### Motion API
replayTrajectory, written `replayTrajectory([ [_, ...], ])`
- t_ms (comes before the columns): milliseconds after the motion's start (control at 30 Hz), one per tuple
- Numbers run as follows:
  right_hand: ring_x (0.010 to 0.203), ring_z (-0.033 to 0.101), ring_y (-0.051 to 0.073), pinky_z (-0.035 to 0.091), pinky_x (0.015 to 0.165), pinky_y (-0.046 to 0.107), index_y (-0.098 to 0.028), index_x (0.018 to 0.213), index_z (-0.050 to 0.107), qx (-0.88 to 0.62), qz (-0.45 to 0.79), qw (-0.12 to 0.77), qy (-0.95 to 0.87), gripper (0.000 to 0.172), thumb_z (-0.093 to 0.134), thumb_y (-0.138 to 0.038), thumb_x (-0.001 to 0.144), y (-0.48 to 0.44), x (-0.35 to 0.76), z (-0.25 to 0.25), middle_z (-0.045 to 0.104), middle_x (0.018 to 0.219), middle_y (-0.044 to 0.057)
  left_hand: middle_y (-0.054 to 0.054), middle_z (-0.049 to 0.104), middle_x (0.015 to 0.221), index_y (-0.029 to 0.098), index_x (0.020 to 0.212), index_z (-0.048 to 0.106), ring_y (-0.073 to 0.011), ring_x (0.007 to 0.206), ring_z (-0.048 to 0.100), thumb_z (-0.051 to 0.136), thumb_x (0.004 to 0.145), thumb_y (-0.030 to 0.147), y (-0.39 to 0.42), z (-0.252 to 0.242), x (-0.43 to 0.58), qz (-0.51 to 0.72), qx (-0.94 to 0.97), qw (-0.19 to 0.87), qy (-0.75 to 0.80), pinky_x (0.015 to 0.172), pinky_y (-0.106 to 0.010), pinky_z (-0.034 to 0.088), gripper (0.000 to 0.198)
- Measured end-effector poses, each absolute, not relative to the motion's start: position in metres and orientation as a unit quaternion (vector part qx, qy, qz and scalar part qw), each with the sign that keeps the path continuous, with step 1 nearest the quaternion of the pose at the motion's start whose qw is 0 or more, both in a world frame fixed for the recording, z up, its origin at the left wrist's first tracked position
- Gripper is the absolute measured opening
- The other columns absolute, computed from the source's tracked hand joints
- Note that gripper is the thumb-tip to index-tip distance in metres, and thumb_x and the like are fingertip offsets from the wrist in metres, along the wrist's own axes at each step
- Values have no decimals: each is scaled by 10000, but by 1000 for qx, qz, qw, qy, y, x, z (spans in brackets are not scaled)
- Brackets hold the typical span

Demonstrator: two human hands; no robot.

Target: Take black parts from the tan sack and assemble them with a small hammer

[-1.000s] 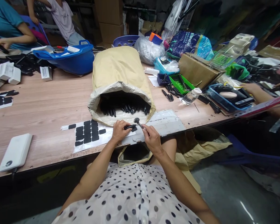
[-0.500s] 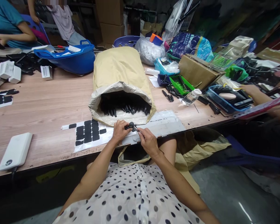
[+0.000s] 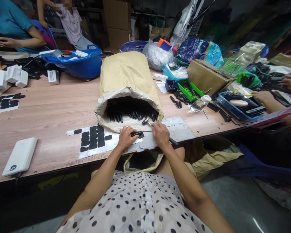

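Note:
My left hand pinches a slim black pointed part near the table's front edge. In my right hand is a small hammer; its head points away to the left, and its black handle end sticks out behind the hand. Both hands are over a grey board. Just beyond them lies a tan paper sack, its mouth facing me, with many black pointed parts inside. Left of my left hand is a white sheet with black rounded-square pads.
A white power bank lies at the left front. Behind are a blue basin and small white boxes. To the right stand a green tray, a clear bottle and a cardboard box. Other people work at the far left and right.
The hammer head has moved off the black part, away from me and to the right, with my right hand shifting right. My left hand keeps its hold on the black part.

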State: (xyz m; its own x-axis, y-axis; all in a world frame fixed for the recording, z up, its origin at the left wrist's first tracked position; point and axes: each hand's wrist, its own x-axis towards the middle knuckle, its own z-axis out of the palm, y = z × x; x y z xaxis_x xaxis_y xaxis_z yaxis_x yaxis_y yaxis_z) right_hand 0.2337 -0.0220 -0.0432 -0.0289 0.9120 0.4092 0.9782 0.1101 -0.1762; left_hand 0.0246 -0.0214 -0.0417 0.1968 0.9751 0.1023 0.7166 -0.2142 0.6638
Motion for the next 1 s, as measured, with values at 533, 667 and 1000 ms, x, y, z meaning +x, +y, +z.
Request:
replayTrajectory([
  [533,890,478,246,333,756,336,-238,1123,694,-679,-98,195,-701,264,496,-244,950,-23,226,-57,634,946,92,-30,735,942,231,1027,689,-192,837,662,610,888,296,-91,-30,35,249,809,391,361,771,-303,515,172],
  [667,897,482,249,344,759,339,-235,1134,691,-678,-86,200,-702,270,496,-245,948,-23,226,-57,637,955,98,-41,748,907,230,1008,707,-228,845,702,632,833,258,-118,-42,45,100,781,427,444,775,-321,530,193],
  [1000,894,485,254,359,750,341,-236,1147,686,-672,-78,217,-703,285,485,-251,946,-22,227,-60,635,962,108,-121,710,1281,225,1305,643,-294,1213,655,597,834,208,-112,-67,51,-11,746,415,520,993,-383,520,473],
])
